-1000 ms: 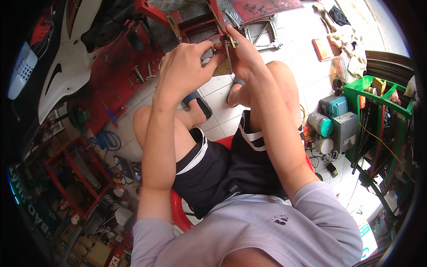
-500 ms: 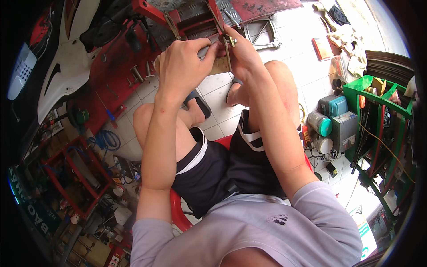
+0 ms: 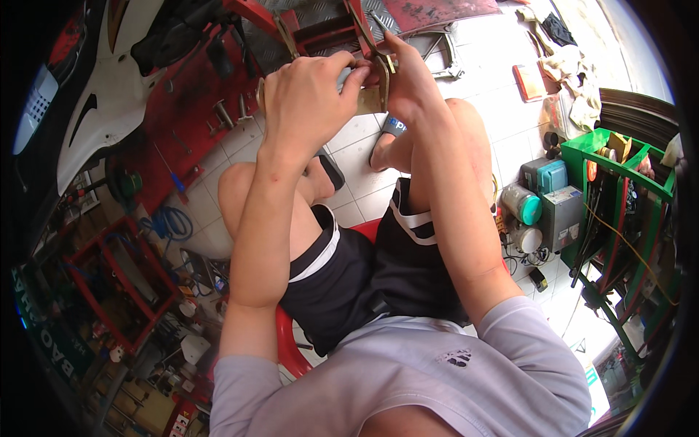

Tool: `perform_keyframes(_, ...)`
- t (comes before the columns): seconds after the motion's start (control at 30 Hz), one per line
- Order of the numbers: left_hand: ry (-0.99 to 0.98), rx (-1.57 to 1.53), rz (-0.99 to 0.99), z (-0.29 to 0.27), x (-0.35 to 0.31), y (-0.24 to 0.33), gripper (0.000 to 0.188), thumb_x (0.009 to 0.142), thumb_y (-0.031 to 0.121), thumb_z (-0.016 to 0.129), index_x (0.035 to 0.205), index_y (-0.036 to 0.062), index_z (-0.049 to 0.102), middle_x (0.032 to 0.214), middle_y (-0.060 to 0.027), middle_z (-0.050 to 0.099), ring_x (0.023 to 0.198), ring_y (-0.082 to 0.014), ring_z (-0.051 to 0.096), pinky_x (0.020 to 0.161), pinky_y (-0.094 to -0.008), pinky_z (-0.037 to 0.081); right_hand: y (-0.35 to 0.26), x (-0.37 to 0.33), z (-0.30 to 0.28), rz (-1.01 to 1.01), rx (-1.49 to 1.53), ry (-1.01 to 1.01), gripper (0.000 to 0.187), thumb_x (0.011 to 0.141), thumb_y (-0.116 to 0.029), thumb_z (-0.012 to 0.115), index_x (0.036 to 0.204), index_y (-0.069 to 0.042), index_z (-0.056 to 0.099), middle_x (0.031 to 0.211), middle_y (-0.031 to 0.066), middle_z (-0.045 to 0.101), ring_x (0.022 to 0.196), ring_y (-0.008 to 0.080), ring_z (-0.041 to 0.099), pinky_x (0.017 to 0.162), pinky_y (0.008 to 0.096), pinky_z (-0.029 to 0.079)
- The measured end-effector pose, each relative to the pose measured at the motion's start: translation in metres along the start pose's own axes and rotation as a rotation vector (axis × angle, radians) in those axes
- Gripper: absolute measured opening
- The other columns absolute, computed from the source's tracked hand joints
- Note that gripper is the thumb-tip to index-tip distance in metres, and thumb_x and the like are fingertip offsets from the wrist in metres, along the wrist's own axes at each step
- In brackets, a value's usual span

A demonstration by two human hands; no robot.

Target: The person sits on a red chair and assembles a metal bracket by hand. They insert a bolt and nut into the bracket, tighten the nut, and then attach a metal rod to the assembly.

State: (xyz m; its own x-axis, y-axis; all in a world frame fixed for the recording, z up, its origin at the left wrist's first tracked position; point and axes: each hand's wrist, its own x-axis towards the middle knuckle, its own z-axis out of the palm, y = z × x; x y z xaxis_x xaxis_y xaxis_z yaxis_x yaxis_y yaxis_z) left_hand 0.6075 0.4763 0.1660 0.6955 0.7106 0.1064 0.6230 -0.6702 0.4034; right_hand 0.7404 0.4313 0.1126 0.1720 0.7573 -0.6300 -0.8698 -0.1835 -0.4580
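A yellowish metal bracket point(image 3: 370, 102) with upright end plates is held between my hands, in front of a red metal frame. My left hand point(image 3: 309, 102) wraps over the bracket's middle, its thumb and fingers closed beside a grey, rounded part. At the right end plate, my right hand point(image 3: 413, 81) grips around the edge, where a small brass-coloured bolt end point(image 3: 394, 65) sticks out. My palms and fingers hide much of the bracket.
Beyond my hands stands the red metal frame point(image 3: 328, 36) on a chequered plate. A wrench point(image 3: 378, 20) lies there. Large bolts point(image 3: 224, 113) rest on the red mat at left. A green rack point(image 3: 619, 156), jars and a grey box point(image 3: 564, 215) stand at right; a white motorbike panel point(image 3: 109, 109) at upper left.
Both hands and the bracket have shifted slightly to the right in the picture. My right hand has moved a little around the end plate, and the plate has tilted slightly.
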Motion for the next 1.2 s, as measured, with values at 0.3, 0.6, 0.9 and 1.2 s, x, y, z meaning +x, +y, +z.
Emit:
perform_keyframes(0.3, -0.07, -0.025, 0.02, 0.003, 0.0, -0.008, 0.034, 0.091, 0.027, 0.054, 0.12, 0.0089, 0.056, 0.066, -0.0176, 0.064, 0.067, -0.0366, 0.065, 0.062, -0.0478, 0.049, 0.007, -0.004, 0.01, -0.027, -0.073, 0.036, 0.035, 0.101, -0.038, 0.041, 0.102, -0.006, 0.055, 0.079, 0.0065, 0.055, 0.067, 0.0178, 0.056, 0.062, 0.0336, 0.05)
perform_keyframes(0.6, -0.048, -0.01, 0.023, 0.002, 0.003, -0.002, 0.034, 0.09, 0.027, 0.054, 0.122, 0.0142, 0.059, 0.064, -0.0143, 0.063, 0.065, -0.0349, 0.064, 0.059, -0.0441, 0.048, 0.002, 0.001, 0.002, 0.003, 0.019, 0.008, 0.035, 0.099, -0.04, 0.045, 0.097, -0.007, 0.056, 0.077, 0.0057, 0.055, 0.064, 0.016, 0.054, 0.059, 0.0308, 0.048)
perform_keyframes(0.9, -0.081, -0.094, -0.076, 0.006, -0.005, 0.0, 0.029, 0.091, 0.025, 0.054, 0.115, 0.0101, 0.06, 0.078, -0.0191, 0.067, 0.077, -0.0387, 0.065, 0.067, -0.047, 0.05, 0.006, 0.008, -0.006, -0.005, -0.151, 0.104, 0.043, 0.09, -0.048, 0.059, 0.094, -0.006, 0.063, 0.077, 0.0055, 0.061, 0.068, 0.0174, 0.062, 0.062, 0.0338, 0.056)
perform_keyframes(1.2, 0.017, -0.36, 0.004, 0.017, -0.007, -0.034, 0.023, 0.092, 0.013, 0.053, 0.108, -0.0008, 0.062, 0.08, -0.0201, 0.066, 0.073, -0.031, 0.066, 0.066, -0.0368, 0.05, 0.007, 0.001, 0.005, 0.003, -0.122, 0.064, 0.037, 0.088, -0.042, 0.066, 0.083, -0.006, 0.057, 0.064, 0.0013, 0.054, 0.053, 0.0077, 0.046, 0.049, 0.0225, 0.041)
